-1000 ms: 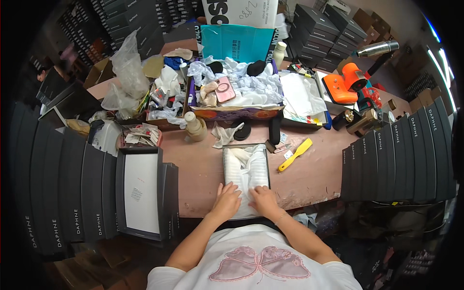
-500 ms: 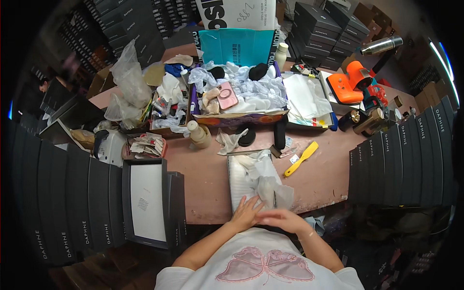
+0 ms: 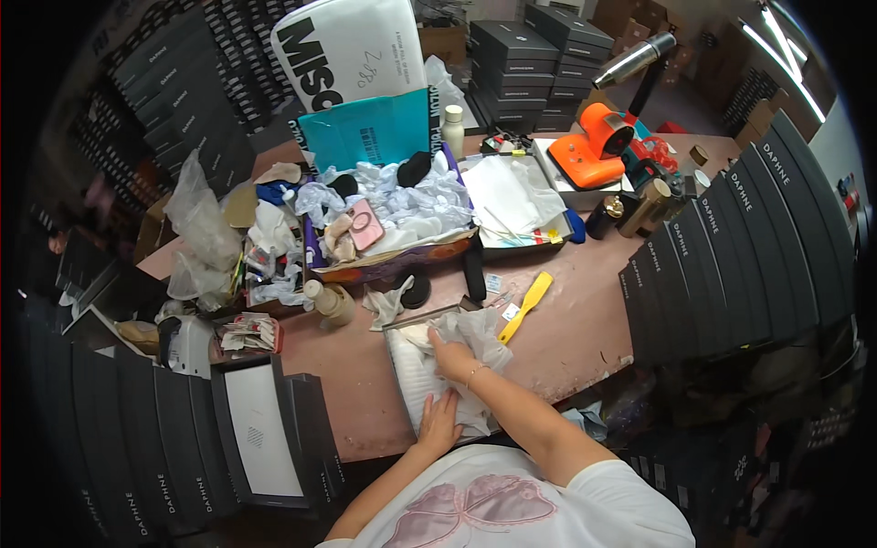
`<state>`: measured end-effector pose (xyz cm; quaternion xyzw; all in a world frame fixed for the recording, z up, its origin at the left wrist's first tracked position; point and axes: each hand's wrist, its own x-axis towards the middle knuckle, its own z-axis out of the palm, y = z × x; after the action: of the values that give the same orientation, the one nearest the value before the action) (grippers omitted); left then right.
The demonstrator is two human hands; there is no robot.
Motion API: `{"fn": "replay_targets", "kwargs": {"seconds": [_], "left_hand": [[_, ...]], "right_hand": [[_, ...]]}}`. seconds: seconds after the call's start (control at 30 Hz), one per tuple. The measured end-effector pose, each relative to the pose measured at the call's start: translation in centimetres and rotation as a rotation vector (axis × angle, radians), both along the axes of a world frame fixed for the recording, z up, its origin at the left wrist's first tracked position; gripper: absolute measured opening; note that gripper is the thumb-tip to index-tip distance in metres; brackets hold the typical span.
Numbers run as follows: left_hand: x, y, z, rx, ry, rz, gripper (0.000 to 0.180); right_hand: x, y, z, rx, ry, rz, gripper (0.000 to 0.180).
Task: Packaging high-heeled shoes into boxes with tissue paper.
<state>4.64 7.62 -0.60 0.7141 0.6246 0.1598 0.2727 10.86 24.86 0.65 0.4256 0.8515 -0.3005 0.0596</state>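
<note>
An open grey shoebox (image 3: 393, 365) stands on the pink table in front of me, turned slightly. White ribbed wrapping (image 3: 413, 367) fills its left side, and thin white tissue paper (image 3: 480, 331) bunches up over the right side and far end. My left hand (image 3: 440, 425) rests on the near end of the wrapping, its fingers spread. Across the box reaches my right hand (image 3: 455, 358), its fingers curled into the tissue near the far end; the fingertips are partly hidden. Whatever lies beneath the paper is covered.
A yellow-handled tool (image 3: 525, 309) lies right of the box. Behind are a carton of crumpled tissue (image 3: 393, 260) with a pink phone (image 3: 365, 226), a tray of white sheets (image 3: 516, 201) and an orange device (image 3: 589, 155). Dark shoeboxes (image 3: 731, 265) line the right; an open box (image 3: 260, 429) stands left.
My right hand has moved from the near edge to the box's far end, into the tissue. My left hand stays on the near end. The whole view has turned and shifted.
</note>
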Motion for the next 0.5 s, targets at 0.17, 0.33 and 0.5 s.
{"fn": "replay_targets", "kwargs": {"seconds": [0.17,0.33,0.5], "left_hand": [[-0.8,0.1,0.8,0.061,-0.13,0.09,0.08],[0.0,0.2,-1.7,0.023,-0.317,0.321,0.075],[-0.9,0.3,-0.1,0.102,-0.301,0.354,0.041]], "right_hand": [[0.6,1.4,-1.9,-0.068,0.123,-0.151,0.087],[9.5,2.2,5.8,-0.284,0.772,-0.179,0.082],[23.2,3.6,10.8,-0.199,0.873,-0.579,0.064]]}}
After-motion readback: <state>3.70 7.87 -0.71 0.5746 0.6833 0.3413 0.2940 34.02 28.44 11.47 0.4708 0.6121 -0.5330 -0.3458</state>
